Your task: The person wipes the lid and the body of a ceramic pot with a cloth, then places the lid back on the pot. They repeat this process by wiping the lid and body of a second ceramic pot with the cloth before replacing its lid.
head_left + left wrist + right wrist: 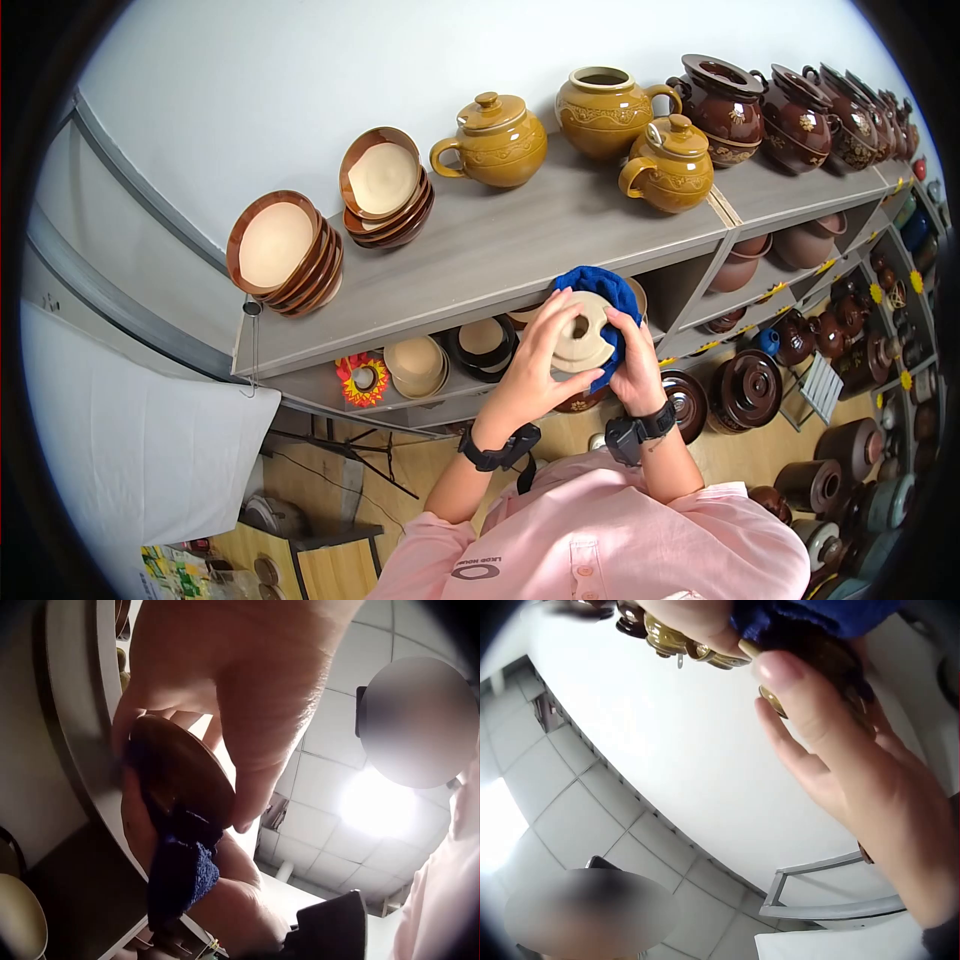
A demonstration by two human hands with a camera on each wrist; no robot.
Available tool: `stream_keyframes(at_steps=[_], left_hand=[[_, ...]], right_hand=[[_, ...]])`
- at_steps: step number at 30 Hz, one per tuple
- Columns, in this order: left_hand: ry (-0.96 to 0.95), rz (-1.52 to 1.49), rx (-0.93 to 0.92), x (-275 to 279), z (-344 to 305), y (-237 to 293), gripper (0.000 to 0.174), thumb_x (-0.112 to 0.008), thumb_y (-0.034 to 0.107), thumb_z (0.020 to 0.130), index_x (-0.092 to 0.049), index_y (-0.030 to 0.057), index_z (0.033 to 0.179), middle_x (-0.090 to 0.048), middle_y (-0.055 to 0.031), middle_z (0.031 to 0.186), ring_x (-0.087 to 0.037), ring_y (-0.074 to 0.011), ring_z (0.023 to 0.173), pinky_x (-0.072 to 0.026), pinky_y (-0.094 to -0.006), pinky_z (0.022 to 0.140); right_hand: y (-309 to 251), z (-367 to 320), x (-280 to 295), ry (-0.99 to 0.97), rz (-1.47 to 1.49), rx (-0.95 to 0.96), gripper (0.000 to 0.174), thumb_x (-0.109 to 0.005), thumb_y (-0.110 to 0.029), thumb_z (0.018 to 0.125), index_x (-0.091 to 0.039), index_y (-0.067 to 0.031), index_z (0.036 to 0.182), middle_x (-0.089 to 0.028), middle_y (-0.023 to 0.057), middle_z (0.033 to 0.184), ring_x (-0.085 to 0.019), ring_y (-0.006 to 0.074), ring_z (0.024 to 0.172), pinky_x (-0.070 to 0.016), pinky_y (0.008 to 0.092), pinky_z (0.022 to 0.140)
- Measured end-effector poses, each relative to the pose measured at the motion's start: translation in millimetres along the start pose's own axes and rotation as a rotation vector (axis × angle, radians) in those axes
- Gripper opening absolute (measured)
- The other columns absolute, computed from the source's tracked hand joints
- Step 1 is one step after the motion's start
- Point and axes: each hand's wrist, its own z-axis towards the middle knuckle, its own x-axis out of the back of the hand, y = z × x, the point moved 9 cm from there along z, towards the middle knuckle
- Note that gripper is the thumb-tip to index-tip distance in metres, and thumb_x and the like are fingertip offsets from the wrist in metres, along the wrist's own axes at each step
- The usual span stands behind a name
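Note:
A round pale ceramic lid with a centre hole and a notch in its rim is held up in front of the shelf. My left hand grips it by the edge, thumb along the near side. On the opposite side, my right hand holds a bunched blue cloth against the lid, its thumb near the notch. The left wrist view catches the lid's glossy brown face, with part of the cloth hanging below. In the right wrist view the cloth hides most of the lid.
Above the hands, the grey shelf bears stacked brown bowls, lidded mustard pots and a lidless mustard pot. Dark brown jars line its right end. Large lidded crocks stand on the floor at right.

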Motion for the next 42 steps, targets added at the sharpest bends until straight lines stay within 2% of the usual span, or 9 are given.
stream_keyframes(at_steps=[4, 10, 15, 19, 21, 25, 28, 31, 42], left_hand=[[-0.161, 0.257, 0.044, -13, 3, 1, 0.091, -0.081, 0.029, 0.067, -0.037, 0.0072, 0.143, -0.028, -0.0231, 0.148, -0.027, -0.0411, 0.138, -0.0295, -0.0481, 0.11], [-0.069, 0.247, 0.045, -19, 0, -11, 0.086, -0.077, 0.025, 0.071, -0.035, 0.0054, 0.143, -0.03, -0.0234, 0.145, -0.034, -0.0408, 0.131, -0.0313, -0.0469, 0.108], [0.099, 0.022, 0.05, -10, 2, -24, 0.08, -0.059, 0.036, 0.085, -0.022, -0.0022, 0.145, -0.03, -0.0225, 0.146, -0.033, -0.034, 0.135, -0.0267, -0.0417, 0.111], [0.202, -0.541, 0.231, -13, 1, -39, 0.08, -0.05, 0.047, 0.092, -0.017, 0.0006, 0.148, -0.03, -0.0169, 0.148, -0.033, -0.0261, 0.136, -0.0286, -0.0369, 0.11], [0.236, -0.555, 0.3, -11, 1, -43, 0.08, -0.044, 0.053, 0.094, -0.017, 0.0019, 0.149, -0.031, -0.0159, 0.148, -0.035, -0.0253, 0.135, -0.0291, -0.0363, 0.11], [0.241, -0.93, 0.203, -19, -2, -58, 0.074, -0.042, 0.051, 0.095, -0.018, 0.0057, 0.149, -0.034, -0.0147, 0.146, -0.041, -0.0255, 0.131, -0.033, -0.0392, 0.11], [0.199, -1.424, 0.364, -27, 5, -58, 0.068, -0.045, 0.056, 0.091, -0.023, 0.0263, 0.149, -0.04, -0.0218, 0.141, -0.047, -0.037, 0.125, -0.0378, -0.0575, 0.104], [0.166, -1.614, 0.291, -18, 14, -50, 0.067, -0.04, 0.055, 0.092, -0.023, 0.024, 0.148, -0.039, -0.0266, 0.14, -0.046, -0.043, 0.124, -0.0393, -0.0575, 0.103], [0.261, -1.286, 0.361, -2, 14, -47, 0.072, -0.034, 0.058, 0.09, -0.024, 0.0151, 0.147, -0.043, -0.0286, 0.134, -0.047, -0.0442, 0.122, -0.041, -0.0532, 0.102]], right_hand=[[4, -4, -4, 0.02, -0.005, 0.015, 0.033, -0.06, -0.009, 0.091, -0.055, -0.0016, 0.122, -0.064, 0.0088, 0.113, -0.063, 0.0183, 0.1, -0.0528, 0.0322, 0.086], [0, -9, -14, -0.009, -0.093, 0.097, 0.037, -0.054, -0.011, 0.095, -0.05, -0.0016, 0.131, -0.058, 0.0077, 0.127, -0.054, 0.0168, 0.116, -0.0445, 0.0321, 0.098], [-4, -17, -35, -0.173, -0.314, 0.265, 0.048, -0.053, -0.02, 0.097, -0.04, 0.0006, 0.138, -0.048, 0.0091, 0.135, -0.042, 0.0174, 0.128, -0.0302, 0.0321, 0.108], [-15, -31, -59, -0.379, -0.697, 0.568, 0.045, -0.058, -0.009, 0.09, -0.048, -0.0018, 0.134, -0.038, 0.0194, 0.146, -0.029, 0.0316, 0.14, -0.0221, 0.0419, 0.113], [-14, -33, -67, -0.432, -0.755, 0.645, 0.048, -0.06, -0.007, 0.086, -0.05, -0.0037, 0.133, -0.036, 0.0218, 0.147, -0.027, 0.0345, 0.141, -0.021, 0.0443, 0.113], [-24, -44, -85, -0.585, -1.018, 0.868, 0.051, -0.064, -0.004, 0.076, -0.059, -0.007, 0.126, -0.045, 0.0181, 0.142, -0.03, 0.0398, 0.139, -0.023, 0.0495, 0.112], [-15, -58, -91, -0.649, -1.152, 0.974, 0.05, -0.068, -0.004, 0.073, -0.063, -0.0102, 0.123, -0.049, 0.0122, 0.139, -0.034, 0.0407, 0.136, -0.0279, 0.0507, 0.11], [-7, -62, -87, -0.676, -1.232, 1.014, 0.048, -0.068, -0.004, 0.074, -0.063, -0.0095, 0.121, -0.05, 0.0123, 0.138, -0.036, 0.0411, 0.135, -0.0326, 0.0506, 0.108], [5, -58, -57, -0.478, -1.117, 1.058, 0.052, -0.065, 0.006, 0.067, -0.062, -0.0025, 0.119, -0.054, 0.02, 0.13, -0.043, 0.0442, 0.13, -0.0358, 0.0502, 0.107]])
